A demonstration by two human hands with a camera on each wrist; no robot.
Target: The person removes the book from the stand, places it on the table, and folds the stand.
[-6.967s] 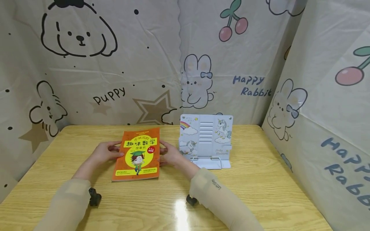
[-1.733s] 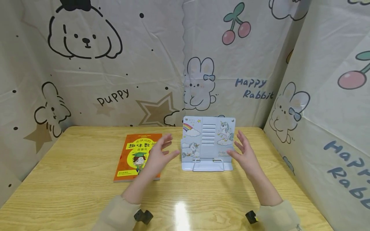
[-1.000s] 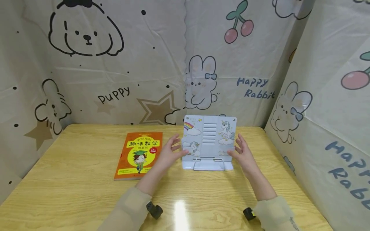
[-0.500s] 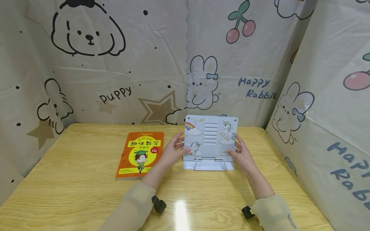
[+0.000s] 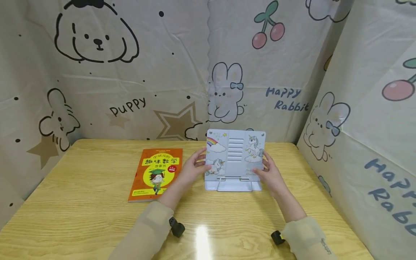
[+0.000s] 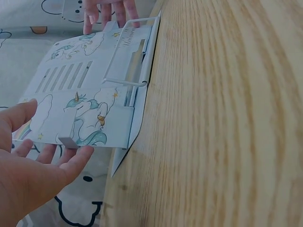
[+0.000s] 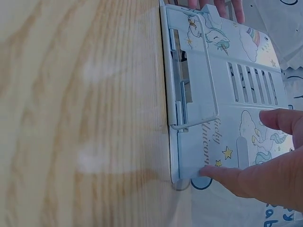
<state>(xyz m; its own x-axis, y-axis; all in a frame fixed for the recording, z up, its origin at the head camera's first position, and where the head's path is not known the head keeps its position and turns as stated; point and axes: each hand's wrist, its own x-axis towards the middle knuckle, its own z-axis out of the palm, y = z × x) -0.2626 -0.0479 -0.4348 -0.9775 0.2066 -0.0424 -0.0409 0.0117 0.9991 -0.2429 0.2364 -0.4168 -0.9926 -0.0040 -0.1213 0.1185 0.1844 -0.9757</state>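
A pale blue-white book stand (image 5: 236, 153) with unicorns, a rainbow and slots stands upright on the table, leaning back. A wire page holder (image 5: 234, 185) sits at its foot. My left hand (image 5: 191, 169) grips the stand's left edge, its thumb on the front and its fingers around the side. At the right edge my right hand (image 5: 273, 177) holds on in the same way, thumb (image 7: 213, 171) by the printed lettering. Both wrist views show the stand from the side, with the opposite hand's fingertips (image 6: 111, 12) beyond it. An orange book (image 5: 156, 175) lies flat left of my left hand.
The wooden table (image 5: 81, 202) has its far edge just behind the stand. A patterned cloth backdrop (image 5: 182, 72) hangs behind and along both sides. Small black cameras (image 5: 177, 227) are worn at the wrists.
Earlier both hands held the orange book; it now lies released. They moved rightward to the stand, and the left hand closed in until both grip its sides. The stand has barely moved.
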